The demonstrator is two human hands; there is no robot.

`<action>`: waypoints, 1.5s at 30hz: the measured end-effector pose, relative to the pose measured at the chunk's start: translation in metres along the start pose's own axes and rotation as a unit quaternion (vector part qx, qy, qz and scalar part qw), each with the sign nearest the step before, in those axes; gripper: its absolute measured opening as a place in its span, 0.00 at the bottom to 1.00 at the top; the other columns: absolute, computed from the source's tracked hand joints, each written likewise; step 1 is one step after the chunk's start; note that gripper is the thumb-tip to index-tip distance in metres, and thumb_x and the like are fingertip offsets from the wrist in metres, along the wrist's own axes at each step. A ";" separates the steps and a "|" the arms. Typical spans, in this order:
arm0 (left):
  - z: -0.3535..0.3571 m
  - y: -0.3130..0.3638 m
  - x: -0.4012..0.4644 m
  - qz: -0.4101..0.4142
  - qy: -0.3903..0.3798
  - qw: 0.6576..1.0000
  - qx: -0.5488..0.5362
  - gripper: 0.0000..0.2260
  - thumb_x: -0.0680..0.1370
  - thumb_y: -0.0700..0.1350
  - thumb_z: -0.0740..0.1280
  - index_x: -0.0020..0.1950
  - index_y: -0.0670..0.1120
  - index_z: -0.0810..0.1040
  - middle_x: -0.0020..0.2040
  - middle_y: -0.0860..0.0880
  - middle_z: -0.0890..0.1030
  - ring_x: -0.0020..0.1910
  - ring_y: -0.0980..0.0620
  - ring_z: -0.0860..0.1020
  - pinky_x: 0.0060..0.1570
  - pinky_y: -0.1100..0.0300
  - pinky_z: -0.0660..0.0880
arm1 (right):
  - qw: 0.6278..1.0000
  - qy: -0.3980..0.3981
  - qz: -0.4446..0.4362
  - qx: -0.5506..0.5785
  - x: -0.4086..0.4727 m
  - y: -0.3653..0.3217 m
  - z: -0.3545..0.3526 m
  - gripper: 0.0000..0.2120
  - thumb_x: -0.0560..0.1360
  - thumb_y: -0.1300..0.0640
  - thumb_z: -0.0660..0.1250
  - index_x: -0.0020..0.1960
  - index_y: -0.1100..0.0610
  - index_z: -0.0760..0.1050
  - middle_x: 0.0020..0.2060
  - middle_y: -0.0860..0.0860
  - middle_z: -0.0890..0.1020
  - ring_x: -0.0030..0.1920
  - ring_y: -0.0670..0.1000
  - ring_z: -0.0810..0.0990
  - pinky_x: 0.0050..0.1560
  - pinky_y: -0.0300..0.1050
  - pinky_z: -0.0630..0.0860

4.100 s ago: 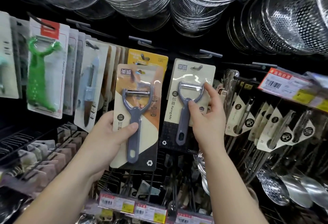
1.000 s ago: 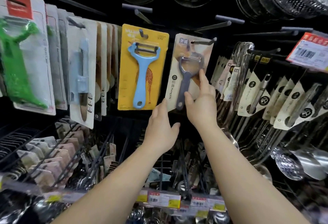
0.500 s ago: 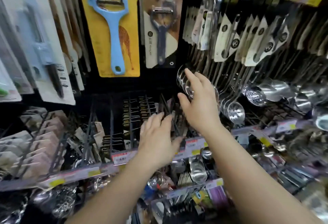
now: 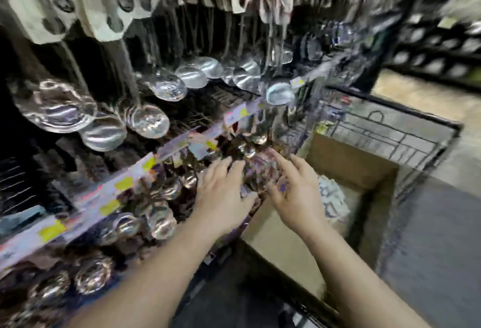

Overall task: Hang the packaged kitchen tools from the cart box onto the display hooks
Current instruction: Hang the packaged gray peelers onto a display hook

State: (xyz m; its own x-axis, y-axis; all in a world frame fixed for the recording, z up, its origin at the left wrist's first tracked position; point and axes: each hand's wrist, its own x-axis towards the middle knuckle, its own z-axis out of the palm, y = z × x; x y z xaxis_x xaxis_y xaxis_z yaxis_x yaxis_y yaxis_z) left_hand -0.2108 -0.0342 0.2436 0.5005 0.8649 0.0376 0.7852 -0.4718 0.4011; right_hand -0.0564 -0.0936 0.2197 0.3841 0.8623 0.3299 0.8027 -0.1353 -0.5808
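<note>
Meanwhile: both hands bare above the cart box

Blur smears the whole view. Left hand point(image 4: 223, 192) and right hand point(image 4: 296, 192) hover side by side near centre, each grip spread, fingers loose and holding nothing. At 3 o'clock from them the open cardboard box point(image 4: 348, 163) sits in the wire cart point(image 4: 406, 140), with pale packaged tools point(image 4: 331, 197) lying inside, just beside the right hand. Shiny ladles point(image 4: 148, 119) hang at 10 o'clock, above a shelf rail of price tags point(image 4: 125, 184).
</note>
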 end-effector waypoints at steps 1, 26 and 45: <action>0.012 0.019 0.011 0.009 -0.010 1.000 -0.003 0.32 0.80 0.60 0.62 0.81 0.52 0.56 0.82 0.48 0.55 0.81 0.46 0.52 0.78 0.50 0.49 | 1.000 -0.002 0.019 -0.010 -0.009 0.023 -0.010 0.31 0.71 0.56 0.74 0.73 0.52 0.71 0.68 0.60 0.73 0.71 0.60 0.68 0.71 0.50 0.63; 0.267 0.123 0.169 0.062 -0.273 0.960 0.027 0.31 0.81 0.58 0.63 0.81 0.53 0.56 0.82 0.49 0.55 0.81 0.47 0.51 0.79 0.48 0.46 | 0.918 -0.121 0.377 -0.022 0.036 0.317 0.015 0.31 0.77 0.53 0.67 0.77 0.45 0.61 0.74 0.55 0.65 0.74 0.56 0.62 0.73 0.50 0.62; 0.452 0.106 0.293 0.110 -0.359 0.926 0.053 0.22 0.77 0.53 0.69 0.68 0.46 0.73 0.79 0.44 0.58 0.79 0.44 0.52 0.77 0.46 0.52 | 0.776 -0.158 0.605 0.086 0.025 0.398 0.149 0.29 0.76 0.54 0.69 0.75 0.52 0.65 0.65 0.57 0.74 0.67 0.58 0.70 0.67 0.47 0.67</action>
State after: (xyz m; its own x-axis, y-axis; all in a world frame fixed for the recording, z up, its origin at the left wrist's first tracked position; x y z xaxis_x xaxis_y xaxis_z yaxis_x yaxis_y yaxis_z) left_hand 0.1838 0.0918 -0.1169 0.7356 0.4282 -0.5249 0.6483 -0.6699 0.3619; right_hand 0.2045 -0.0533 -0.1139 0.6563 0.2358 -0.7167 -0.1416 -0.8945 -0.4240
